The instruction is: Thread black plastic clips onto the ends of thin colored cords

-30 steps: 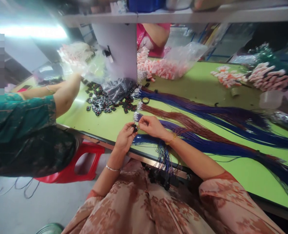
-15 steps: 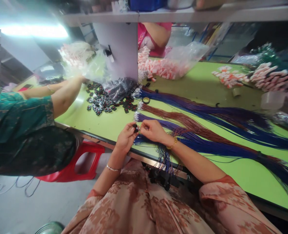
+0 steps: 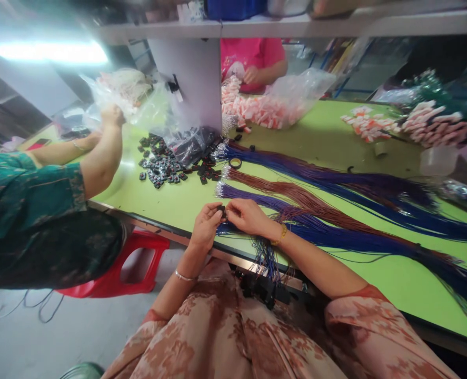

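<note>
Above the table's near edge, my left hand pinches a small black plastic connector housing between thumb and fingers. My right hand is closed in a pinch against the housing's right side; what its fingertips hold is too small to make out. Thin blue and dark wires hang over the edge below my right wrist. Just beyond my hands lie a purple wire bundle and a brown wire bundle, their silvery terminal ends pointing left.
Loose black housings are heaped at left centre beside a plastic bag. A tape roll lies near the blue bundles. A co-worker's arm reaches in from the left; another person sits opposite. A shelf spans overhead.
My hands stay together, the housing now turned and more covered by my fingers. The left co-worker's hand has risen beside the plastic bag. The person opposite has shifted, a hand now showing.
</note>
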### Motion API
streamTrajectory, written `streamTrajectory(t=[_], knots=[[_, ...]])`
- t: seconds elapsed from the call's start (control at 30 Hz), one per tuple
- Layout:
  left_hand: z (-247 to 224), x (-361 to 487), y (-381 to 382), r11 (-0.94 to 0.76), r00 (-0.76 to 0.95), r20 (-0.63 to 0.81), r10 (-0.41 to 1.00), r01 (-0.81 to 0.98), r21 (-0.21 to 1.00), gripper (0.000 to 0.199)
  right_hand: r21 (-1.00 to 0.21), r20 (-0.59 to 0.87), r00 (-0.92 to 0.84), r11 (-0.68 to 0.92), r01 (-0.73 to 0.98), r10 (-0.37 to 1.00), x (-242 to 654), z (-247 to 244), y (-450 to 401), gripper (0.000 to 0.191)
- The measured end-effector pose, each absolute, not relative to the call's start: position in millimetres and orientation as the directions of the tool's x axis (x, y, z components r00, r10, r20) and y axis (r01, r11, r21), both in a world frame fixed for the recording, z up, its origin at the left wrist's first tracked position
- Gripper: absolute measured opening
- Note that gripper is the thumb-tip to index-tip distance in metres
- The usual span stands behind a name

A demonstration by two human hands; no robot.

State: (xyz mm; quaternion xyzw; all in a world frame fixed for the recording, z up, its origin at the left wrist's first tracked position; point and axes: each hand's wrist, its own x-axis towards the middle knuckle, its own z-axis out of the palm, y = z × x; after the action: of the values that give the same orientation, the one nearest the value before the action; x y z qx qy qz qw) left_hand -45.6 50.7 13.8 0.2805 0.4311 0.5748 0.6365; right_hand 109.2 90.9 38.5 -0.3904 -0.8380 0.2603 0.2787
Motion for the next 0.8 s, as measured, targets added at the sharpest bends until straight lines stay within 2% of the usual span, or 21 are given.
streamTrajectory(t=[0.27, 0.37, 0.43, 0.5, 0.6, 0.8], knots=[[14, -39, 50, 0.178, -0.047, -0.227, 0.973, -0.477, 0.861, 0.035, -0.605, 0.241, -0.541, 0.56, 0.566, 0.806, 112, 37, 87, 0.015], [12, -36, 52, 0.188, -0.027, -0.233, 0.972, -0.502, 0.844, 0.034, -0.639, 0.233, -0.565, 0.562, 0.525, 0.792, 119, 39, 111, 0.018], [9, -35, 56, 0.189, -0.027, -0.238, 0.971, -0.527, 0.829, 0.035, -0.628, 0.247, -0.506, 0.534, 0.566, 0.826, 122, 39, 137, 0.021], [6, -34, 60, 0.207, -0.023, -0.261, 0.965, -0.541, 0.815, 0.035, -0.524, 0.23, -0.434, 0.486, 0.699, 0.871, 122, 36, 164, 0.022], [0, -35, 64, 0.239, -0.021, -0.3, 0.954, -0.553, 0.798, 0.036, -0.327, 0.129, -0.405, 0.424, 0.845, 0.905, 115, 27, 194, 0.023], [-6, -39, 63, 0.242, 0.0, -0.293, 0.956, -0.561, 0.791, 0.037, -0.143, 0.022, -0.409, 0.408, 0.902, 0.912, 100, 15, 203, 0.033]])
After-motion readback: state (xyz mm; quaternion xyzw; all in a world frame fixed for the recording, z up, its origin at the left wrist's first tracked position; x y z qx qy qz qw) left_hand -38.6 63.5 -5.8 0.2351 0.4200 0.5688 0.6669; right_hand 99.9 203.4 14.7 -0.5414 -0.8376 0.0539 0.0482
